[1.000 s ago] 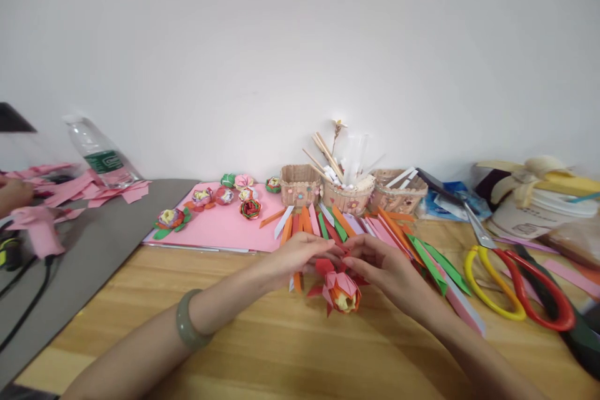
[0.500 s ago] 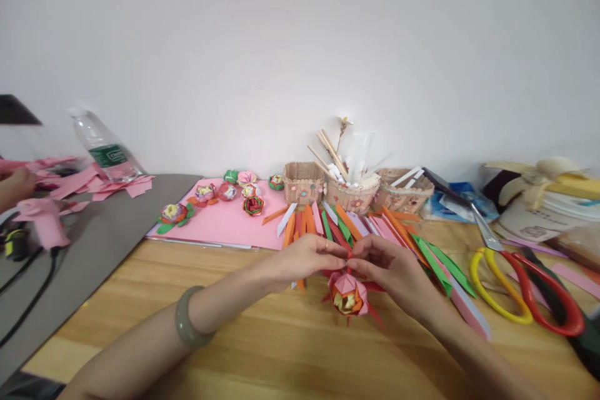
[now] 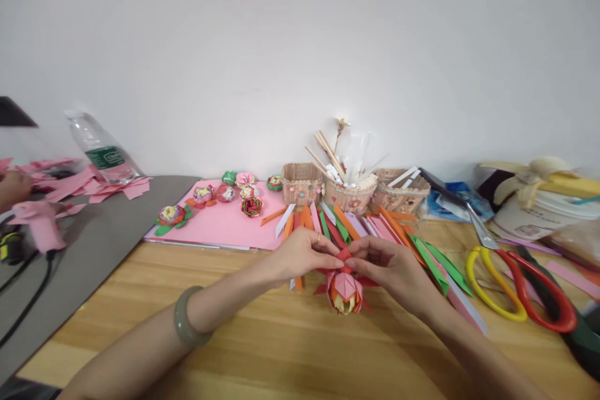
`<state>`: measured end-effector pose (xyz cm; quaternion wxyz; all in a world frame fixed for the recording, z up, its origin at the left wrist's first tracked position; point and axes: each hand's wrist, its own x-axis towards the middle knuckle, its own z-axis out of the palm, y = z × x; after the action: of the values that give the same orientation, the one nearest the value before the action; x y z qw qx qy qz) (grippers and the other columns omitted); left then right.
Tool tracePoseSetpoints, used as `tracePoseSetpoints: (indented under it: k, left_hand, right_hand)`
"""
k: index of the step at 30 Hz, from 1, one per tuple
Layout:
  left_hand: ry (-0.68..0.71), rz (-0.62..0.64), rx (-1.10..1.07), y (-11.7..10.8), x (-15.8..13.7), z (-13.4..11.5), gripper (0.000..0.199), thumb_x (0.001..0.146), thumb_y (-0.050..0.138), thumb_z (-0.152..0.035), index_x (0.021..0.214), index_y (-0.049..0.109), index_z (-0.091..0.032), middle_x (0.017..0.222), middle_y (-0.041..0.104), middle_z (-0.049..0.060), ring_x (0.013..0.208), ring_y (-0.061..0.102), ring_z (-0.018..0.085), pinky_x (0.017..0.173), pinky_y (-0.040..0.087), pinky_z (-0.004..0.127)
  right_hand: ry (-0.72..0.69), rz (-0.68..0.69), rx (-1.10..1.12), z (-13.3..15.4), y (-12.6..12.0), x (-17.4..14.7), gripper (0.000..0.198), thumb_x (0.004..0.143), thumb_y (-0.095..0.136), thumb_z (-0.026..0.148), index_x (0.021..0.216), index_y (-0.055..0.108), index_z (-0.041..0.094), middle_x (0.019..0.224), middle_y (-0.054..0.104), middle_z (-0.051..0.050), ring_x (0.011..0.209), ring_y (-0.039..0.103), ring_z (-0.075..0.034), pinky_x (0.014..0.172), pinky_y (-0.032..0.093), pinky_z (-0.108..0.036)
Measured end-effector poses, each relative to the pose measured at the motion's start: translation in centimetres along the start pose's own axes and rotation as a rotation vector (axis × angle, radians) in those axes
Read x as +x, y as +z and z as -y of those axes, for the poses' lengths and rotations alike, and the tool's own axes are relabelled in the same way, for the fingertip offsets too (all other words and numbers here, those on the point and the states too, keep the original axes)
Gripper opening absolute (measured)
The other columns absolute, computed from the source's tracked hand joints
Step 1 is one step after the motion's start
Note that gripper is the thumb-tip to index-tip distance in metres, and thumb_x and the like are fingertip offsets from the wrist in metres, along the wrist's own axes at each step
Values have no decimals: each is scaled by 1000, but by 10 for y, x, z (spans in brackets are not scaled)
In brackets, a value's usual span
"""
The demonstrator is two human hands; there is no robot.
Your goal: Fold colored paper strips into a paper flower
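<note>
A folded paper flower (image 3: 345, 294), with pink and orange petals around a pale yellow middle, is held above the wooden table. Red paper petals stick out around it. My left hand (image 3: 312, 256) pinches a red petal at the flower's far side between thumb and fingers. From the other side, my right hand (image 3: 382, 262) grips the same red part, its thumb and fingertips close to the left ones. Part of the flower's back is hidden by the fingers. Behind the hands lie many folded paper strips (image 3: 394, 225) in orange, green, pink and white.
Finished paper flowers (image 3: 252, 206) rest on a pink sheet (image 3: 220, 225). Woven baskets (image 3: 302, 184) stand by the wall. Scissors (image 3: 520, 281) and a lidded tub (image 3: 529, 219) are at right. At left are a pink glue gun (image 3: 41, 225), a bottle (image 3: 105, 153) and another person's hand (image 3: 14, 189).
The red petal at the top of the flower now stands up more visibly between my fingertips. The flower has tilted slightly, and the whole view has shifted a little.
</note>
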<state>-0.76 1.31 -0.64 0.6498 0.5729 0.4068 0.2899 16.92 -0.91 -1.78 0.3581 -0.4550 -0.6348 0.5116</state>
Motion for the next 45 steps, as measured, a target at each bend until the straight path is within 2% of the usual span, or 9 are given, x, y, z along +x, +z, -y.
tracePoseSetpoints:
  k: [7, 11, 16, 20, 26, 31, 35, 40, 45]
  left_hand:
    - [49, -70, 52, 1, 4, 7, 7, 59, 66, -14, 65, 63, -12, 59, 61, 0, 55, 54, 9, 56, 41, 21]
    - [81, -93, 72, 3, 3, 10, 4, 62, 63, -14, 64, 60, -13, 59, 60, 0, 55, 54, 10, 54, 42, 21]
    - [92, -80, 75, 4, 4, 10, 5, 63, 63, -16, 66, 61, -13, 60, 60, -1, 55, 54, 9, 54, 41, 21]
    - [88, -78, 82, 3, 5, 11, 6, 62, 62, -14, 68, 61, -13, 60, 60, -1, 55, 53, 9, 53, 40, 20]
    - [102, -143, 70, -1, 7, 8, 8, 64, 61, -19, 66, 56, -14, 59, 59, -1, 54, 52, 10, 53, 37, 21]
    - [118, -178, 47, -3, 9, 7, 10, 64, 60, -17, 65, 51, -15, 58, 57, -3, 53, 52, 9, 53, 37, 20]
    - [129, -147, 42, -1, 8, 7, 10, 65, 59, -15, 65, 48, -16, 54, 54, -4, 48, 48, 7, 48, 34, 19]
    - [130, -96, 69, 2, 4, 8, 5, 64, 62, -16, 67, 58, -13, 60, 58, -2, 55, 52, 9, 54, 38, 20]
    - [91, -101, 103, -1, 6, 11, 14, 63, 60, -15, 77, 62, -13, 62, 62, -1, 54, 54, 9, 53, 39, 20]
  right_hand:
    - [-157, -104, -273, -2, 4, -3, 18, 77, 58, 34, 71, 58, 17, 63, 59, 0, 55, 52, -11, 50, 41, -22]
    - [-303, -136, -467, 0, 4, -6, 14, 81, 53, 29, 74, 59, 18, 67, 63, -1, 59, 55, -13, 54, 41, -23]
    - [-268, -126, -448, 0, 4, -5, 15, 82, 51, 28, 83, 61, 18, 70, 68, -3, 60, 59, -14, 52, 43, -22]
    - [-336, -169, -542, -1, 6, -5, 16, 81, 50, 26, 82, 63, 17, 73, 67, -4, 64, 59, -16, 59, 45, -26]
    - [-83, -145, -266, -2, -6, 1, 29, 82, 49, 40, 99, 59, 19, 83, 68, -4, 65, 60, -15, 52, 44, -23]
    - [43, -92, -141, 1, -10, 3, 27, 75, 58, 40, 89, 63, 18, 70, 65, 0, 55, 54, -11, 44, 38, -20]
    - [66, -81, -113, 4, -6, 3, 26, 74, 60, 40, 85, 66, 17, 68, 65, 0, 54, 53, -10, 49, 40, -20]
    - [12, -49, -158, 1, -3, 2, 24, 73, 60, 37, 79, 67, 15, 76, 68, -4, 67, 60, -15, 62, 46, -25]
    - [-44, -126, -169, 1, 0, 0, 21, 74, 58, 35, 79, 65, 16, 73, 69, -4, 64, 61, -16, 58, 47, -25]
